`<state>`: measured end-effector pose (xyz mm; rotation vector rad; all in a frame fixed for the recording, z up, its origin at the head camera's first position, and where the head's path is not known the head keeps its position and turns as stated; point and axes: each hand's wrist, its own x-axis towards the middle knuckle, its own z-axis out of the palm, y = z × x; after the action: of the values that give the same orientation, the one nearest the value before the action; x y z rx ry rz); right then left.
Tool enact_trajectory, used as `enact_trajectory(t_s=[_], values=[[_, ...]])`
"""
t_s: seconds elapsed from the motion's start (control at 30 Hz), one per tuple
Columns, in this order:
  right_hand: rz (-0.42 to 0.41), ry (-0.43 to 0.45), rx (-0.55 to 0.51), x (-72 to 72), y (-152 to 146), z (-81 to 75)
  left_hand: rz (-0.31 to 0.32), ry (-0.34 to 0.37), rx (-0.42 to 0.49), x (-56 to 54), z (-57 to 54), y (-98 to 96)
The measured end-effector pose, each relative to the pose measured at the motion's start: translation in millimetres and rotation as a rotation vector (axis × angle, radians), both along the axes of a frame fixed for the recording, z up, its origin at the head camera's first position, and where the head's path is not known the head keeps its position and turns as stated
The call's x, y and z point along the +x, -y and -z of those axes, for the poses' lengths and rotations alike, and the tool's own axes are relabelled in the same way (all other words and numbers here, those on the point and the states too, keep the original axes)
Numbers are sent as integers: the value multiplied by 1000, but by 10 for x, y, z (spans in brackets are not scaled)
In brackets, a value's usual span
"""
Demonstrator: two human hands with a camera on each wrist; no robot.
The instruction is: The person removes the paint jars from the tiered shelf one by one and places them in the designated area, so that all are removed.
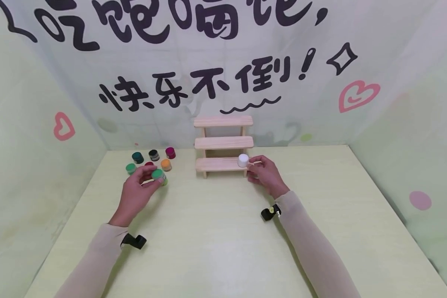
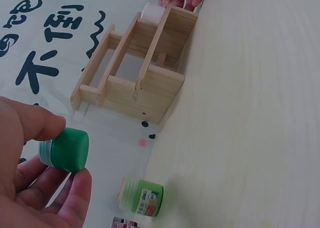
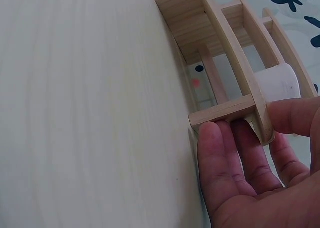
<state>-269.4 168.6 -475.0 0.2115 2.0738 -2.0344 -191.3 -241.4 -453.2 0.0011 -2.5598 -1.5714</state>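
Note:
My left hand (image 1: 138, 192) pinches a small green paint jar (image 2: 70, 149) between thumb and fingers, raised off the table. Just beyond it in the left wrist view stands a light green jar (image 2: 145, 197). On the right end of the lowest step of a three-tier wooden stand (image 1: 219, 164) sits a white jar (image 1: 243, 160). My right hand (image 1: 266, 176) is at that end. In the right wrist view its thumb lies against the white jar's side and the shelf end, while its long fingers rest by the stand's side leg (image 3: 222, 111).
Behind the left hand are a dark teal jar (image 1: 137, 157), a black jar (image 1: 154, 155), a magenta jar (image 1: 170, 152), an orange jar (image 1: 166, 164), another green jar (image 1: 130, 168) and a mostly hidden red one. A printed cloth (image 1: 309, 116) backs the pale table (image 1: 216, 231).

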Motion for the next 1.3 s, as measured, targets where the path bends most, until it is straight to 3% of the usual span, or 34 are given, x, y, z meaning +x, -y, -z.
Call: enact_trajectory(t_s=[0.4,0.83,1.3], values=[[3,-8,12,-4,0,9,-58,11,-92,31,90,319],[12,-1,14,6,17,-10,-108,109,-111,-122,245,524],[9,-7,17,5,-8,-2,-140,195,-136,-265,358,554]])
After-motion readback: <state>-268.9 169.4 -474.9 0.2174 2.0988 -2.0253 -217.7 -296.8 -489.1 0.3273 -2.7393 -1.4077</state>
